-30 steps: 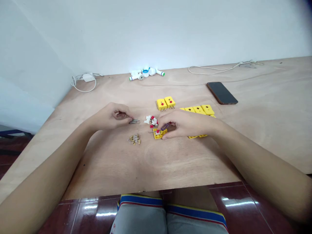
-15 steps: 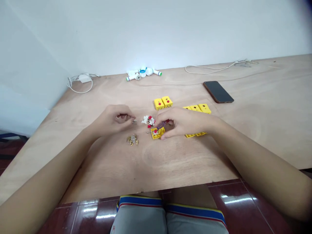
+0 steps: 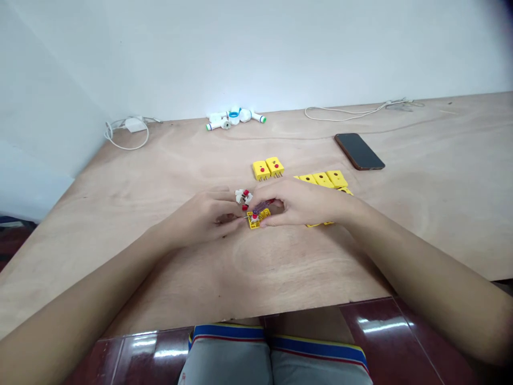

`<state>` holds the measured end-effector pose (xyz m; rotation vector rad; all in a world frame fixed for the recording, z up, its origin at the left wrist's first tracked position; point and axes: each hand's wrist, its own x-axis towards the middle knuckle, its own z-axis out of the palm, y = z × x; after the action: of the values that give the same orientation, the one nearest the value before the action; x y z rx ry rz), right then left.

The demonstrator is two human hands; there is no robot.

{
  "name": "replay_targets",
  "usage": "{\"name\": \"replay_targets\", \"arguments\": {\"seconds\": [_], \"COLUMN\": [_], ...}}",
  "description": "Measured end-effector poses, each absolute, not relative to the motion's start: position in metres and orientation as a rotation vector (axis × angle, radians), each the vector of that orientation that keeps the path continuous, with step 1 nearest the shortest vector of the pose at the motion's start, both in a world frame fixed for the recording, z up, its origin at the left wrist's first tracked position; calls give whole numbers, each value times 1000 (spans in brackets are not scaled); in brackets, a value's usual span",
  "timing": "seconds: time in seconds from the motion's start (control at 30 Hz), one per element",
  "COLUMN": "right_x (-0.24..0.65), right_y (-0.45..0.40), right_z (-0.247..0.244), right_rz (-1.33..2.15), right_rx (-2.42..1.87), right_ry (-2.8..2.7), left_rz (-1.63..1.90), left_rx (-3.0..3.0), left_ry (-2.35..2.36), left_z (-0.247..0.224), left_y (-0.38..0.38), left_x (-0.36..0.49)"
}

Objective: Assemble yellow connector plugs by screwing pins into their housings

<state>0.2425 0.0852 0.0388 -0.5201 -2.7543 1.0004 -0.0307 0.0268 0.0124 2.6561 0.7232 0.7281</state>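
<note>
- Plywood table top (image 3: 304,267) fills most of my view, w/ white wall behind
- Far edge: white charger (image 3: 135,125) w/ cable, white plastic pipe fittings (image 3: 234,117), dark phone (image 3: 359,152) lying at an angle
- Mid table: two yellow thermocouple plugs (image 3: 267,169) w/ pins toward me, row of yellow plugs (image 3: 323,179) to the right, partly behind my R hand (image 3: 304,203)
- Small white-and-red parts (image 3: 242,197) just above my L hand (image 3: 204,216)
- Open yellow plug body (image 3: 258,219) sits on the table between both hands, flat, long axis approx left-right, pin end pointing left
- R hand curled over it, pinching purple-handled small screwdriver (image 3: 262,206), shaft hidden, handle angled up to the right
- L hand pinching thin metal pin (image 3: 242,217), tip at body's left edge, pointing right
- Best: keep body pressed flat, pin in line w/ its slot, no sideways force
</note>
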Motion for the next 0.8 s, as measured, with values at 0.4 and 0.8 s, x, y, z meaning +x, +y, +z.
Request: {"name": "replay_targets", "arguments": {"seconds": [0.4,0.8], "right_x": [240,239], "right_y": [83,82], "right_z": [38,37], "right_rz": [998,972], "right_rx": [-501,-459], "right_ry": [-2765,-2765], "left_rz": [761,717], "left_rx": [2673,2635], "left_ry": [745,787], "left_z": [10,9], "left_y": [24,25], "left_x": [-27,-26]}}
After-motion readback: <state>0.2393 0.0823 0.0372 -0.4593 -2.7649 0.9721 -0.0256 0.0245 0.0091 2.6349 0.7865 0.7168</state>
